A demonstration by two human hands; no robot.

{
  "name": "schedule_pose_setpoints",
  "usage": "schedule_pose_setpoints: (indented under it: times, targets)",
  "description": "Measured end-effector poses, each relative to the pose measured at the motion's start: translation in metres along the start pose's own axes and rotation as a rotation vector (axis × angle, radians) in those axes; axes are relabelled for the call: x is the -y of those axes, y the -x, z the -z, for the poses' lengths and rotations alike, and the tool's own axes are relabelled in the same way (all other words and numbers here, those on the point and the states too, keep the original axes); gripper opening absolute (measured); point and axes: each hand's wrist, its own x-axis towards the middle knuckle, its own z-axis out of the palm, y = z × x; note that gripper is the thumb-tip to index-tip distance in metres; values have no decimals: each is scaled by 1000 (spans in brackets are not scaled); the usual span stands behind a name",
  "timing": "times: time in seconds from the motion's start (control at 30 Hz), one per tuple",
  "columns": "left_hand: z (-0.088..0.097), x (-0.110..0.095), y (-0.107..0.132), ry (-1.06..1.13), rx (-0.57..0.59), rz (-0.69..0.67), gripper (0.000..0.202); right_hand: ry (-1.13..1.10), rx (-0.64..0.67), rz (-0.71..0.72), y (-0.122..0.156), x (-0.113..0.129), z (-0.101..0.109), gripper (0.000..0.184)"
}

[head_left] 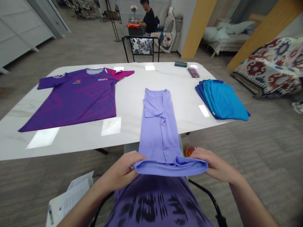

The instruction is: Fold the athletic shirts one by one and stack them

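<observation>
A lavender shirt (153, 135) lies narrow and folded lengthwise, its neckline end on the white table and its hem end drawn past the front edge toward my body. My left hand (126, 168) pinches the left corner of the hem. The right corner is gripped in my right hand (208, 162), so the hem edge is stretched between them and curls over. A folded sleeve lies across the upper part of the shirt. Left of it, a purple jersey (87, 97) with a pink-patterned sleeve is spread flat on the table.
A stack of folded blue shirts (222, 97) sits at the table's (132, 132) right edge. Behind it are a dark case (181, 64) and a blurred-out item (193, 72). A chair (142, 45) stands at the far side; a person (150, 19) sits beyond. Papers (73, 195) lie low left.
</observation>
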Motion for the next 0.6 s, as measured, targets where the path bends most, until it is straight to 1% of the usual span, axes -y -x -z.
schedule_pose_setpoints:
  times: [0.07,0.1,0.17,0.23,0.3,0.37,0.4,0.43,0.47,0.5,0.53,0.57,0.6]
  targets:
    - [22,-9,-15,29,-90,50,41,-36,-102,-13,-18,13,23,28]
    - [35,-9,-30,42,-148,72,48,-47,-164,-21,-33,15,37,31]
    - [65,0,-71,78,-290,104,57,-57,-302,-32,-78,9,67,39]
    - [100,20,-126,111,-404,117,63,-58,-434,-27,-137,-12,99,48]
    - [133,48,-189,99,-460,143,68,-60,-522,-22,-205,-43,128,56]
    - [158,79,-248,-20,-490,219,69,-34,-552,-71,-271,-79,149,59]
    - [164,94,-273,-127,-519,271,67,11,-563,-136,-299,-96,155,58]
    - [166,108,-293,-253,-556,317,63,78,-583,-216,-323,-112,158,58]
    - [162,121,-308,-379,-590,340,61,167,-606,-297,-341,-126,156,59]
    - [154,133,-317,-489,-604,329,63,264,-624,-357,-354,-138,150,63]
    - [142,143,-322,-569,-587,282,67,359,-628,-385,-362,-148,142,68]
    - [128,151,-323,-616,-539,212,72,439,-611,-379,-365,-156,130,71]
    - [113,158,-320,-635,-464,140,76,501,-568,-348,-364,-161,118,74]
